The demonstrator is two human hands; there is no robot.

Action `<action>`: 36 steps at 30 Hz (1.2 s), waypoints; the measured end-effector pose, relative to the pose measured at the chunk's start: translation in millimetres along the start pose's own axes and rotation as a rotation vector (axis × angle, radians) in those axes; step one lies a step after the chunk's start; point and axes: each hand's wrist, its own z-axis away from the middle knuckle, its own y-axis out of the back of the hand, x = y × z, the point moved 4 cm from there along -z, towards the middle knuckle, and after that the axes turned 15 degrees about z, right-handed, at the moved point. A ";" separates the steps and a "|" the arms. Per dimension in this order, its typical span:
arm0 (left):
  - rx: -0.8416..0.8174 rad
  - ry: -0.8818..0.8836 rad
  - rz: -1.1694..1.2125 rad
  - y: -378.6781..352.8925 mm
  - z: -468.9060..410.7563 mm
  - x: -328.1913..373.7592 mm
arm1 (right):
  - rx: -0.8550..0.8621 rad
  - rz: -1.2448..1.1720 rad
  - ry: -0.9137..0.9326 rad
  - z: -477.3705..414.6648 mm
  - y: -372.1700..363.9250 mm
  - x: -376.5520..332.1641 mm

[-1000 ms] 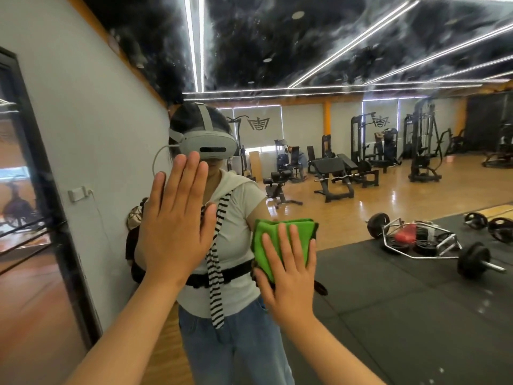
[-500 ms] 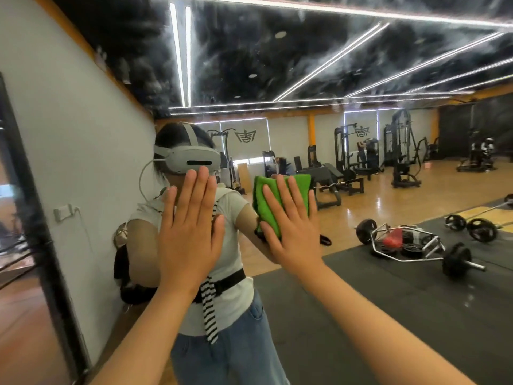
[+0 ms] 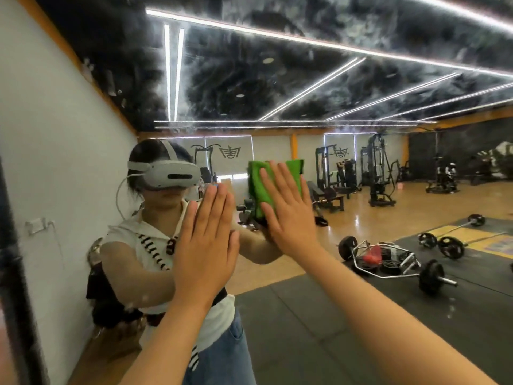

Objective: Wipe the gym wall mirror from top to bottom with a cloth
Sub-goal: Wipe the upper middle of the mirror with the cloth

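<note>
Both hands lie flat on the wall mirror (image 3: 388,107) — the left hand (image 3: 206,245) bare, fingers straight and pressed together, the right hand (image 3: 288,215) with fingers spread, pressing the folded green cloth (image 3: 256,187) against the glass.

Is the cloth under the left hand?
No, the green cloth is pressed to the mirror under the right hand, while the left hand is flat and bare.
</note>
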 end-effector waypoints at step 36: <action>0.082 0.332 -0.045 80.1 -8.3 -81.3 | -0.017 0.068 0.323 -63.9 14.8 -18.2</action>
